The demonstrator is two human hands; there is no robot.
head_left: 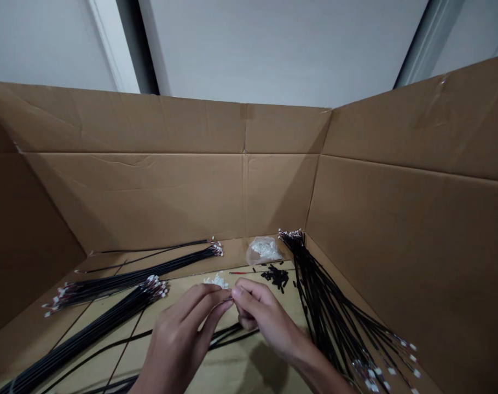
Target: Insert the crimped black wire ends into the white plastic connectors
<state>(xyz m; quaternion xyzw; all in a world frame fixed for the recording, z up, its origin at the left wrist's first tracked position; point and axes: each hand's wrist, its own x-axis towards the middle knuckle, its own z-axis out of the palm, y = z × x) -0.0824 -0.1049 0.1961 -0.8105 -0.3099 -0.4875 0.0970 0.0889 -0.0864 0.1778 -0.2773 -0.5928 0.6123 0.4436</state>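
1. Centrally, just above the floor of the box, a short bit of thin wires (229, 299) sits at the meeting fingertips of both hands; it looks dark with a touch of red, and most of it is hidden by the fingers.
2. The left hand (183, 328) is narrowed to a pinch on these wires, its thumb and forefinger tips almost together, the back of the hand toward the camera.
3. The right hand (259, 309) is also closed to a pinch at the same spot, thumb on top and the other fingers curled under; how much of the wires lies inside it I cannot tell.
4. Several black cables (226, 335) run below and behind the hands, smooth and slim; whether the pinched wires belong to one of them is hidden.
5. Just beyond the fingertips lies a small heap of white plugs (217, 280), and to its right a scattered pile of short black tubes (277, 276).
6. Behind the tubes rests a clear plastic bag (264, 250) with white bits inside.
7. To the left lie two bundles of black cable, a front bundle (97, 323) and a back bundle (150, 271), with white and reddish ends.
8. On the right, a large bundle (326, 295) fans out toward the camera, its ends tipped with white.
9. Cardboard walls (171, 191) stand around everything.
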